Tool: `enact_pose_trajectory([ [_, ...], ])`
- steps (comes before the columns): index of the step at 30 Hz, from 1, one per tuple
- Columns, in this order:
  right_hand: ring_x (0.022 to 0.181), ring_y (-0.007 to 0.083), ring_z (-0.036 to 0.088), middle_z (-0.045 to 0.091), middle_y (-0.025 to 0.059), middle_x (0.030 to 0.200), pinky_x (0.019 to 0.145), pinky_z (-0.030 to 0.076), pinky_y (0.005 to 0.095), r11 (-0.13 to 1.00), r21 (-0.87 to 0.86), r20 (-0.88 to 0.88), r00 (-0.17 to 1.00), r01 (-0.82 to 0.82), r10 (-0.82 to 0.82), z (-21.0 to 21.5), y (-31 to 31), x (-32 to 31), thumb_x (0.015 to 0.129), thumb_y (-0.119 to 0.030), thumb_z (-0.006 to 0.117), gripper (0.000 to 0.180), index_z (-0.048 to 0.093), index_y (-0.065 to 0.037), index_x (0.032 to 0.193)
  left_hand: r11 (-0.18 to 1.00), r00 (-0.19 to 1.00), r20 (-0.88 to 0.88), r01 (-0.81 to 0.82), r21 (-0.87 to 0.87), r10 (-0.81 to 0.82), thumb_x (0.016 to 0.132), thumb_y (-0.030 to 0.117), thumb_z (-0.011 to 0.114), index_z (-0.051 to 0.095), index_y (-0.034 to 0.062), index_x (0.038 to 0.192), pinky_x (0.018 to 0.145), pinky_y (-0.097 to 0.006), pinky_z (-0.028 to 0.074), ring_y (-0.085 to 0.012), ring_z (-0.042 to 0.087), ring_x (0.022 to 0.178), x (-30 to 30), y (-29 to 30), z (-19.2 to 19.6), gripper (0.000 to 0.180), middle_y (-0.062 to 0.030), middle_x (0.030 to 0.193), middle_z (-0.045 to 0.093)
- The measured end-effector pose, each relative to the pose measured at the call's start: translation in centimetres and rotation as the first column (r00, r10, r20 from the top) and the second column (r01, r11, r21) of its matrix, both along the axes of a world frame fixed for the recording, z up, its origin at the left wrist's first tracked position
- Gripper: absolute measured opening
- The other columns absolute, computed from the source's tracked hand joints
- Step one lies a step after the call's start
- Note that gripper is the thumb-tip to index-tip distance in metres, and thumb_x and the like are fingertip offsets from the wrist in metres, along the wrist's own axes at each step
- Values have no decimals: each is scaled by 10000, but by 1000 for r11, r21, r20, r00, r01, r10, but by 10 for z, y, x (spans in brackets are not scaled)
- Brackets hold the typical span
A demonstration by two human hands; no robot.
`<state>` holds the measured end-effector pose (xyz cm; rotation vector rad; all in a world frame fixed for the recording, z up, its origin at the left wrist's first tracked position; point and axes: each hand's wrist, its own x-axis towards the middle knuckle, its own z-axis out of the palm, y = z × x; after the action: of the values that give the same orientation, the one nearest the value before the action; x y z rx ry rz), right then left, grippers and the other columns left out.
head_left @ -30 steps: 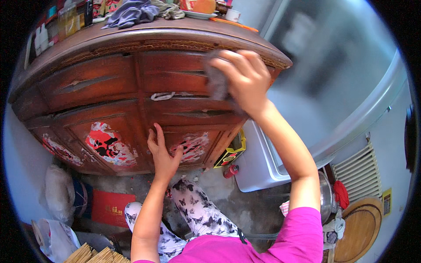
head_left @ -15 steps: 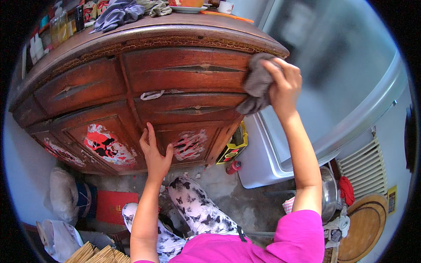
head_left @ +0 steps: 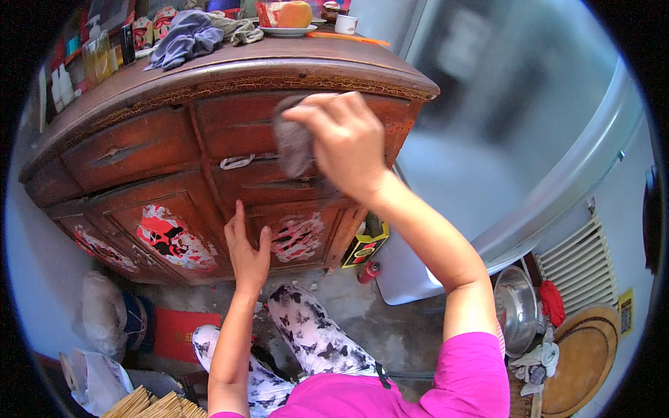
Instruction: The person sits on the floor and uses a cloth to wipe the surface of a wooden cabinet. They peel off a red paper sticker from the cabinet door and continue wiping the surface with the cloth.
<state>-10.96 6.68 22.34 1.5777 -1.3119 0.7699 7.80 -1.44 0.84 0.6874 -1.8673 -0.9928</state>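
Observation:
A grey-brown cloth is bunched in my right hand, in front of the upper right drawers of a dark red-brown wooden cabinet. Motion blurs the cloth, and whether it touches the drawer front I cannot tell. My left hand holds nothing. Its fingers are spread, and it is at the lower cabinet front, beside a door with a torn red and white sticker. A white loop of cord or cloth hangs at a drawer between my hands.
Crumpled grey-blue cloth, a white plate, a small white cup and bottles stand on the cabinet top. A large pale appliance stands to the right. On the floor are a yellow-black box, a red bottle and a metal basin.
My right hand has swept left with the cloth, from the cabinet's right edge to the middle of the right drawers. My left hand stays nearly where it was. The view has shifted slightly.

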Motion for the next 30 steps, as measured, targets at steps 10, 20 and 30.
enact_pose_trajectory([
  [10,1127,344,654,670,131,1260,991,539,461,827,306,255,878,-471,406,-11,39,46,769,-121,739,432,710,-119,1200,665,679,-731,518,539,64,1044,317,624,481,87,1492,1066,-401,517,-231,616,1257,13,34,87,523,-82,1386,623],
  [20,1046,263,623,662,40,1110,876,459,430,925,-366,-86,985,107,-148,92,38,-121,951,-349,688,211,729,-207,1101,436,744,-317,-622,-650,588,924,338,715,658,-1,1153,965,-518,455,-427,557,1111,4,-77,194,413,-213,1190,600],
  [30,1019,296,652,687,68,1075,860,510,433,909,-371,135,979,191,-151,89,13,-125,983,-487,644,312,738,-195,1044,364,893,-207,-362,-858,401,667,287,843,711,120,956,803,-461,443,-305,579,1022,-91,0,198,360,-95,1014,591],
])
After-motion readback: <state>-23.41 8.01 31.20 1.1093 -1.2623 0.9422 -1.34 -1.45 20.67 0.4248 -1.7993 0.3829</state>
